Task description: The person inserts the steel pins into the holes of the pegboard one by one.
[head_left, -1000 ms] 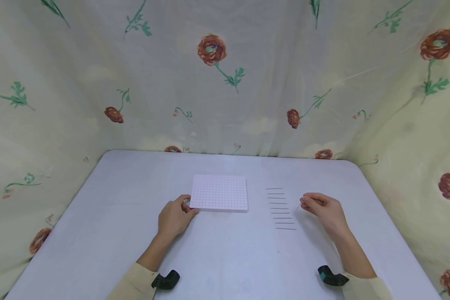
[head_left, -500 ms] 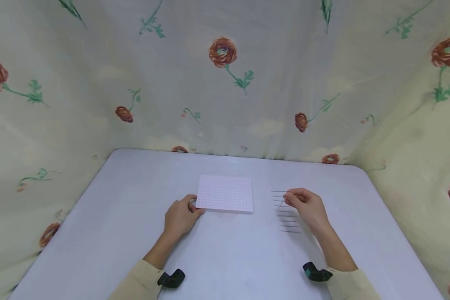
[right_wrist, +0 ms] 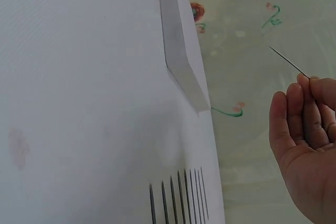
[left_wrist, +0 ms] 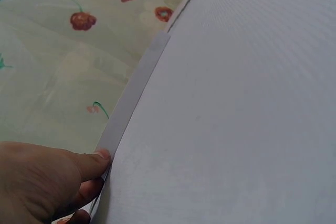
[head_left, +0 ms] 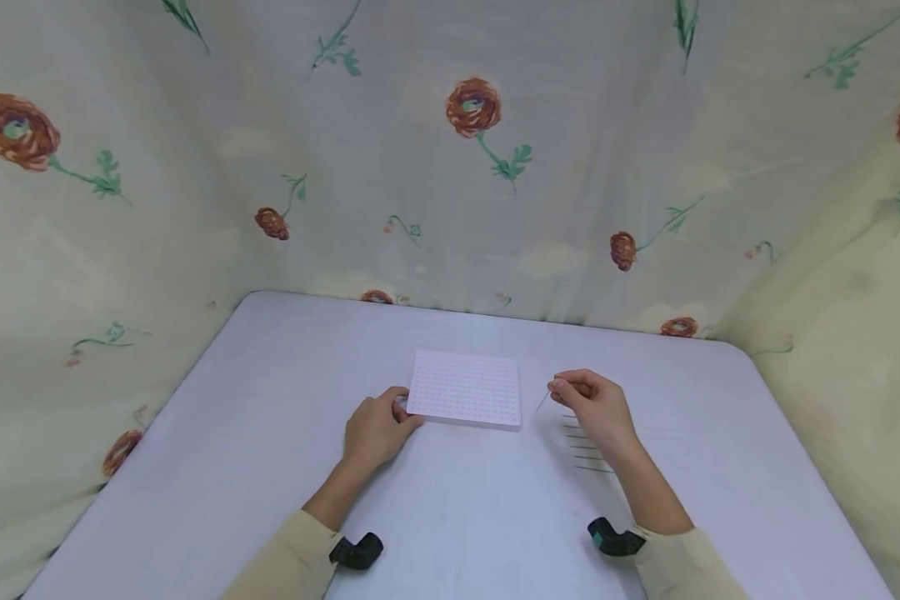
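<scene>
My left hand (head_left: 375, 429) grips the near left corner of a white pegboard (head_left: 465, 387) dotted with rows of small holes. In the left wrist view its thumb (left_wrist: 94, 163) lies against the board's front side (left_wrist: 137, 85). Between thumb and fingertips, my right hand (head_left: 597, 417) pinches a thin pointed metal needle (right_wrist: 289, 61). The needle slants down to the left just right of the board, its point away from the fingers. Several similar needles (right_wrist: 164, 203) lie side by side on the table, partly behind the right hand in the head view.
The white table (head_left: 450, 517) has rounded far corners. A flowered curtain (head_left: 345, 150) hangs behind it and along both sides. Each wrist wears a black camera, such as the left one (head_left: 357, 552) over the table's near part.
My right hand has carried the needle leftward across the row of needles, closer to the board. The left hand stays at the board's corner. The head view has shifted slightly.
</scene>
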`<state>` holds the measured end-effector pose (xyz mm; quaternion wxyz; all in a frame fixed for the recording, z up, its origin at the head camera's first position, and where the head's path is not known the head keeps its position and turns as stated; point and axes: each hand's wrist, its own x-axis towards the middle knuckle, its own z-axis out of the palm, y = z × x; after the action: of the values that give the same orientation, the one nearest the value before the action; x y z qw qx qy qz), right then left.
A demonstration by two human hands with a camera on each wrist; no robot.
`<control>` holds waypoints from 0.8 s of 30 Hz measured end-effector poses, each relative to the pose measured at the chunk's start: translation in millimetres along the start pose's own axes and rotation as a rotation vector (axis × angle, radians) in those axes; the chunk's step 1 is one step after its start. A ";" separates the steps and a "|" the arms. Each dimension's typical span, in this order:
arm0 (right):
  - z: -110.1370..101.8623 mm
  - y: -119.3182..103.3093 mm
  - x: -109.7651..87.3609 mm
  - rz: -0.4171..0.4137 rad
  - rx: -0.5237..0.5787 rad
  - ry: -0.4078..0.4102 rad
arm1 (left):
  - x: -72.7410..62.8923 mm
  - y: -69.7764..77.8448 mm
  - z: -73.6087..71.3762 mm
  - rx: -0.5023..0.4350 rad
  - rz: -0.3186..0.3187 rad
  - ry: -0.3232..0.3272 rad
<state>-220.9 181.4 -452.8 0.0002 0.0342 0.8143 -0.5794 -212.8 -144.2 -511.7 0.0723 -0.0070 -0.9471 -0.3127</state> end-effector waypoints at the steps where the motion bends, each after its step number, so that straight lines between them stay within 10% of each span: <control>1: 3.8 -1.9 0.7 0.001 0.000 -0.006 | -0.3 -0.3 -0.2 -0.003 0.001 0.000; 24: 99.8 -27.9 11.4 -0.049 0.026 -0.093 | 0.0 0.6 -3.1 0.015 -0.014 0.010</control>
<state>-237.8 78.7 -459.7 0.0232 -0.0128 0.8065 -0.5906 -212.3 -145.5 -508.9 0.0749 0.0015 -0.9491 -0.3060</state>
